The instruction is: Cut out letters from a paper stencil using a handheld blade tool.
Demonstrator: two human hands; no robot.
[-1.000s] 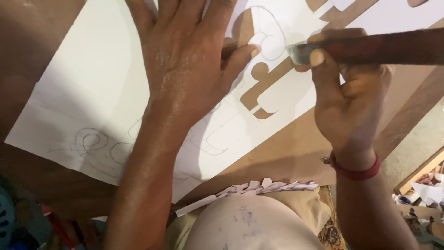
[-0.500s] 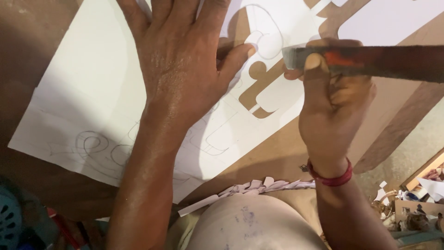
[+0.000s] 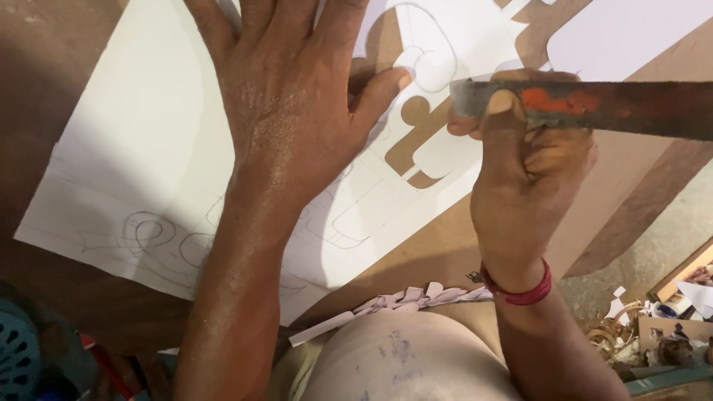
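Left hand is lying flat, fingers spread, pressing the white paper stencil onto the brown board. Right hand is gripping tight round a flat rusty metal blade, its tip sitting at the stencil's cutout near the board's right edge. Red thread is circling the right wrist.

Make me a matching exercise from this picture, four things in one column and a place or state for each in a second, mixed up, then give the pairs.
Things
1. left hand
2. right hand
3. white paper sheet
4. red wristband

Places or states
A. lies on the brown board, pencilled curves on it, shapes cut out
B. pressed flat, fingers spread, on the sheet
C. circles the wrist below the gripping hand
D. closed around a rusty metal blade

Pairs: 1-B, 2-D, 3-A, 4-C
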